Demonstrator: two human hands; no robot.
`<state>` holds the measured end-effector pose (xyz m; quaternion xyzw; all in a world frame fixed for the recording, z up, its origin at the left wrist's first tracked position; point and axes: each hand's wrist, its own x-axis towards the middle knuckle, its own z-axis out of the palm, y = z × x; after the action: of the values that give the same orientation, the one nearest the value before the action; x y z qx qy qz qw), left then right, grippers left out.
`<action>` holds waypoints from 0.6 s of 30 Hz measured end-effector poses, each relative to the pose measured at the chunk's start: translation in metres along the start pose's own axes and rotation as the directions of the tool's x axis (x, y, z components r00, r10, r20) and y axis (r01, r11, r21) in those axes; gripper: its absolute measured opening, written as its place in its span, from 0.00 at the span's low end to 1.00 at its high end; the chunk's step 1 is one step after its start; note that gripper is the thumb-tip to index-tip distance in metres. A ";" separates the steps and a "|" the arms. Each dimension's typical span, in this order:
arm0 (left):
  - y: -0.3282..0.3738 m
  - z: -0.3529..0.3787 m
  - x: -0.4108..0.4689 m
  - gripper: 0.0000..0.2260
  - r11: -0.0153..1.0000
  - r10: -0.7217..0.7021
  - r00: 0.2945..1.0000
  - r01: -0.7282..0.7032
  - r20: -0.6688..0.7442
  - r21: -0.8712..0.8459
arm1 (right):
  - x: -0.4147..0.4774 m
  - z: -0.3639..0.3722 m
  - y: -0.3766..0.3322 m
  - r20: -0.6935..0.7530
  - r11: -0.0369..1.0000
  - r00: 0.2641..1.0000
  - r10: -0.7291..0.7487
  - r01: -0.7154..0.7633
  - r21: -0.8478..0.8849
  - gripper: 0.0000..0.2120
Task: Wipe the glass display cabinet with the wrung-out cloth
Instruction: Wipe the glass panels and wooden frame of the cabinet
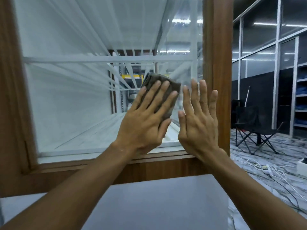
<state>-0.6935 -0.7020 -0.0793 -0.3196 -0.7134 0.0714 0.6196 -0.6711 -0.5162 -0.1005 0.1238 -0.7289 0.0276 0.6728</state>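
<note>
Your left hand (146, 120) is spread flat, fingers straight, pinning one folded grey-brown cloth (159, 95) vs the glass pane (69, 97), not clenched. Cloth looks soft and rumpled, roughly rectangular, long axis tilted up-left. Right hand (199, 120) sits just right of the cloth, open, palm w/ nothing in it, by the wooden frame (217, 63).

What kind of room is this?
Probably a shop or showroom being set up: a wood-framed glass display cabinet, bare wall shelving, and a folding chair beside loose cables.
</note>
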 end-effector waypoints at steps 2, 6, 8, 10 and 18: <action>-0.023 -0.008 -0.008 0.30 0.985 -0.174 0.983 0.174 -0.064 -0.006 | 0.012 0.011 -0.025 0.027 0.994 0.996 -0.081 0.079 0.075 0.29; -0.031 -0.014 -0.032 0.29 0.995 -0.097 0.995 0.097 -0.016 0.000 | 0.027 0.032 -0.068 0.001 0.990 0.998 -0.061 0.061 0.129 0.29; -0.063 -0.024 -0.050 0.29 0.998 0.025 0.999 -0.027 0.023 0.060 | 0.026 0.037 -0.081 0.013 0.992 0.997 -0.071 0.069 0.105 0.30; -0.103 -0.033 -0.060 0.30 0.989 -0.113 0.993 0.115 -0.029 0.093 | 0.025 0.042 -0.091 0.022 0.991 0.993 -0.114 0.112 0.072 0.31; -0.133 -0.047 -0.097 0.30 0.988 -0.136 0.990 0.133 0.030 0.084 | 0.037 0.061 -0.168 0.029 0.968 0.976 -0.217 0.211 0.138 0.29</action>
<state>-0.6956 -0.8730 -0.0842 -0.2437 -0.7406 0.0642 0.6228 -0.6964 -0.6968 -0.0913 0.2473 -0.7222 0.0013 0.6459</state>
